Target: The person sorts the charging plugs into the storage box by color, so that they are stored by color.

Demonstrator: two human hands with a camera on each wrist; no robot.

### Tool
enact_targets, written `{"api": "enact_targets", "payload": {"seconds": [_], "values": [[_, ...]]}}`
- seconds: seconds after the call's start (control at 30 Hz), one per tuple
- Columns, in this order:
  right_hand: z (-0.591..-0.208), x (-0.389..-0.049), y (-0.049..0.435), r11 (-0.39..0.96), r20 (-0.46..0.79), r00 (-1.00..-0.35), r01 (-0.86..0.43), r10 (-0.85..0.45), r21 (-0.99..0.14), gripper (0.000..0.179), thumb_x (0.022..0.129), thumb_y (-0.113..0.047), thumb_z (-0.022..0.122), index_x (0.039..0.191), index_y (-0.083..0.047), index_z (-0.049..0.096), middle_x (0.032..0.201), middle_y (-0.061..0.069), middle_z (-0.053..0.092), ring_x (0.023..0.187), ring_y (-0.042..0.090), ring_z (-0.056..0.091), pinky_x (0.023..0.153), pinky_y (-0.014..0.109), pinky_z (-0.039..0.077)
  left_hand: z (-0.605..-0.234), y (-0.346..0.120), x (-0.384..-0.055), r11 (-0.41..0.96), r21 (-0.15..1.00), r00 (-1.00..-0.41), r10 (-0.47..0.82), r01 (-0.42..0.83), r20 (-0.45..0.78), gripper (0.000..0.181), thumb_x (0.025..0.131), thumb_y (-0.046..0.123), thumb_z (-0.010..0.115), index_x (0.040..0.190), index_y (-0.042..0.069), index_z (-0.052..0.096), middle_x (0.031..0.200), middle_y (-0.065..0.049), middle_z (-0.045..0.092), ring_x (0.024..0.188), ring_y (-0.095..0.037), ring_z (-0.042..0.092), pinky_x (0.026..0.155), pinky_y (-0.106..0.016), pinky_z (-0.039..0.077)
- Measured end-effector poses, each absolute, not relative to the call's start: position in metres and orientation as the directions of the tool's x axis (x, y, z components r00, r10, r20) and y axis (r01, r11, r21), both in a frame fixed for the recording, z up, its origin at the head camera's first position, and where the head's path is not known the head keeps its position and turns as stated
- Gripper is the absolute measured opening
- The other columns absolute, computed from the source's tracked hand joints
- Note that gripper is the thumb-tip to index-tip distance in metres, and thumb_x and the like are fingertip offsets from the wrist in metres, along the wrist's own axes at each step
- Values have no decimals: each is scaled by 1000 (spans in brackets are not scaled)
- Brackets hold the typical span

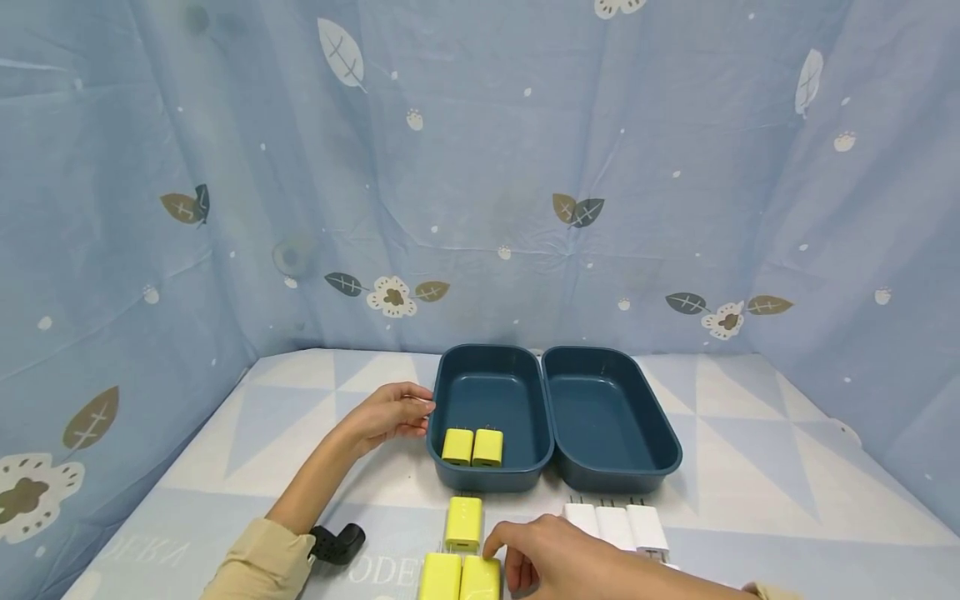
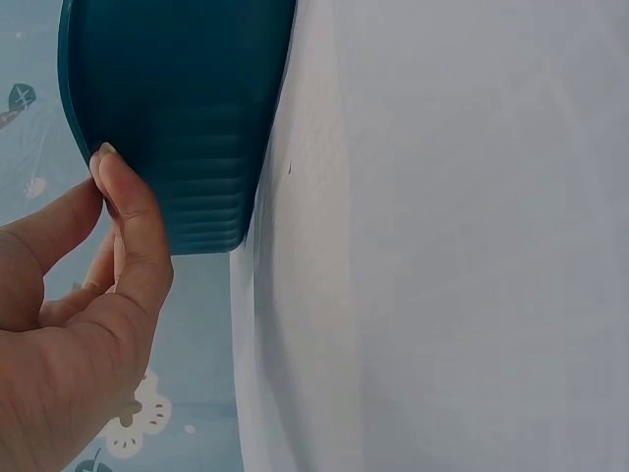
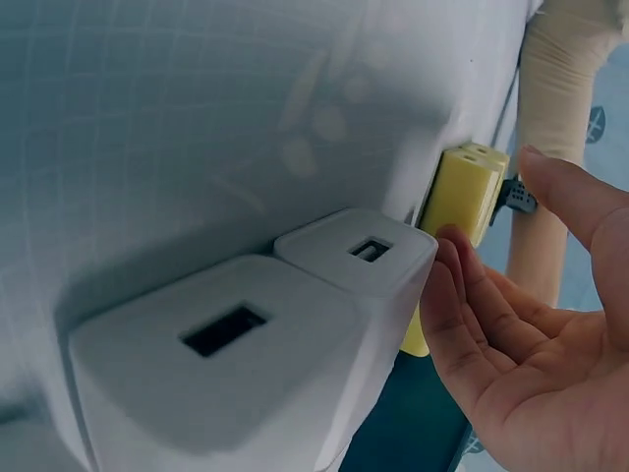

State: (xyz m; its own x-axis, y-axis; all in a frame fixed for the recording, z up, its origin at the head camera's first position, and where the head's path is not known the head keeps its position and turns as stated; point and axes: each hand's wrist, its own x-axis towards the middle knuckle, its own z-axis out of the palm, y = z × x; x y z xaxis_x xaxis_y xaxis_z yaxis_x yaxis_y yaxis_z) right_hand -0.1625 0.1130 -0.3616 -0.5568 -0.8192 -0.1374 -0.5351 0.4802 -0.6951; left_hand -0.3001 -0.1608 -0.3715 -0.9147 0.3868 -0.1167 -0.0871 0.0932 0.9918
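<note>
Two yellow USB charger plugs (image 1: pixel 472 447) lie at the near end of the left dark blue tray (image 1: pixel 491 479). At that tray's left side, my left hand (image 1: pixel 392 414) pinches the rim between thumb and fingertips, as the left wrist view shows up close. My right hand (image 1: pixel 558 554) is over the near part of the table, beside three more yellow chargers (image 1: pixel 463 523). In the right wrist view its thumb and fingers stand apart close to the yellow chargers (image 3: pixel 464 194); contact with them is unclear. White chargers (image 3: pixel 226 344) are just beside that hand.
A second dark blue tray (image 1: pixel 603 417) stands against the right side of the first. Several white chargers (image 1: pixel 615 527) sit in front of it, partly hidden by the right forearm. A black strap device (image 1: pixel 339 543) is at the left wrist. Patterned curtain (image 1: pixel 480 167) encloses the table.
</note>
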Motion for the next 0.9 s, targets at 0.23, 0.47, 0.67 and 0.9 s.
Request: {"api": "enact_targets", "payload": {"seconds": [0.23, 0.47, 0.67, 0.9], "values": [[-364, -162, 111, 473, -134, -559, -523, -818, -709, 38, 83, -27, 71, 115, -16, 52, 80, -18, 58, 65, -4, 53, 62, 15, 49, -371, -160, -300, 96, 991, -914, 387, -91, -121, 35, 91, 7, 58, 118, -11, 44, 82, -9, 59, 68, -15, 61, 68, -28, 55], [-375, -168, 111, 483, -130, -575, -521, -808, -704, 38, 83, -31, 71, 113, -19, 50, 78, -19, 57, 65, -4, 54, 61, 15, 49, -371, -160, -301, 98, 991, -917, 380, -90, -121, 35, 91, 7, 58, 118, -11, 44, 84, -10, 59, 69, -16, 61, 67, -27, 55], [-376, -168, 111, 479, -132, -582, -496, -802, -724, 37, 82, -31, 72, 110, -18, 52, 77, -19, 57, 63, -4, 54, 60, 16, 49, -372, -160, -301, 89, 992, -916, 385, -87, -115, 35, 91, 7, 58, 118, -11, 44, 83, -9, 59, 69, -15, 61, 67, -27, 55], [-379, -167, 109, 501, -167, -589, -466, -791, -729, 36, 82, -26, 73, 111, -19, 52, 78, -18, 57, 67, -3, 54, 63, 16, 49, -373, -160, -301, 88, 992, -920, 374, -92, -119, 33, 91, 6, 57, 117, -11, 45, 82, -9, 59, 68, -15, 61, 66, -26, 55]]}}
